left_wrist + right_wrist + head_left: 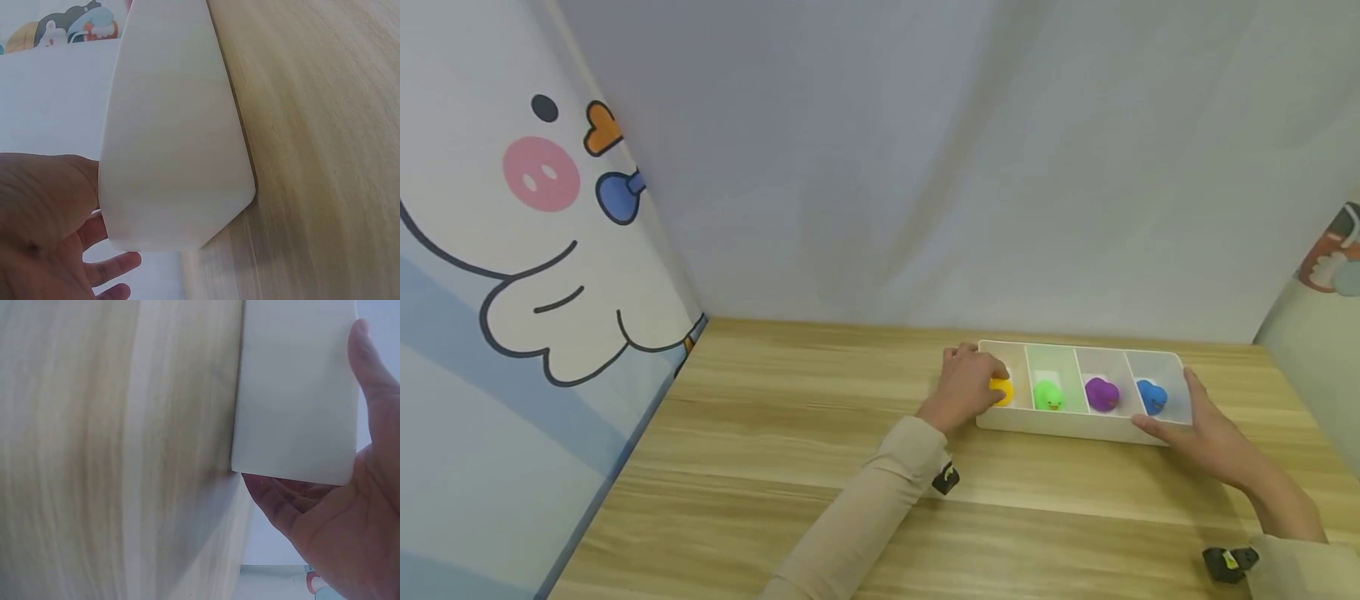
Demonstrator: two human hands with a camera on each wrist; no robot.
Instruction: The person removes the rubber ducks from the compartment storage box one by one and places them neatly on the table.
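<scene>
A long white divided box (1067, 427) stands on the table, its compartments in a row. At its left end my left hand (964, 387) reaches over the rim, thumb and index finger around a yellow toy (1002, 392), probably a duck, partly hidden. The other fingers (114, 267) show outside the box's end wall in the left wrist view. A green toy duck (1048, 397), a purple one (1102, 394) and a blue one (1152, 397) lie in separate compartments to the right. My right hand (1213, 437) grips the box's right end, thumb along the front wall (297, 394).
The wood-grain table (820, 467) runs back to a pale grey curtain (925, 167). A panel with a cartoon print (512, 208) borders the left side, and another printed panel (1330, 333) the right. A small black device (946, 477) sits at my left cuff.
</scene>
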